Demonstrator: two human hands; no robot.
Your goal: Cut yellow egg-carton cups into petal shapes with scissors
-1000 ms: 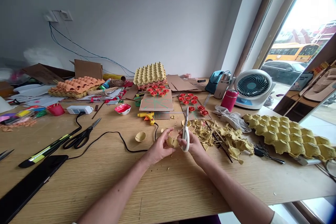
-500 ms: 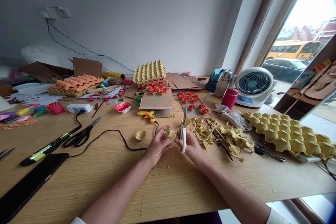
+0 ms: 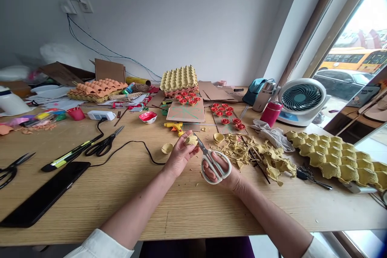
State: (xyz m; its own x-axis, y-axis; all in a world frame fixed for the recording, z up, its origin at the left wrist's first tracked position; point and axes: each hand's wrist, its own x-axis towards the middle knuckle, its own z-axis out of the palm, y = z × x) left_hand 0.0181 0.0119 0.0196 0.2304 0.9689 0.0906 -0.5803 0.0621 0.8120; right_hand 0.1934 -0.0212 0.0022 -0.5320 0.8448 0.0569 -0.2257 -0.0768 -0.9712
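Note:
Between the fingers of my left hand is a small yellow egg-carton cup, held above the table. My right hand has its fingers through the loops of white-handled scissors. Their blades point up and left, with the tips beside the cup; whether they touch it I cannot tell. Left of my left hand a cut cup lies on the table. Beyond my right hand stand more cups, next to a heap of yellow carton scraps.
A yellow glue gun lies behind my hands, its cord running left. Red paper flowers sit on cardboard at the back. To the right are an egg tray, a fan and a red can. Black scissors lie left.
My right hand has turned the scissors from nearly upright to slanting up-left, with their loops now facing me. The cup in my left hand has been turned. The view has shifted slightly left.

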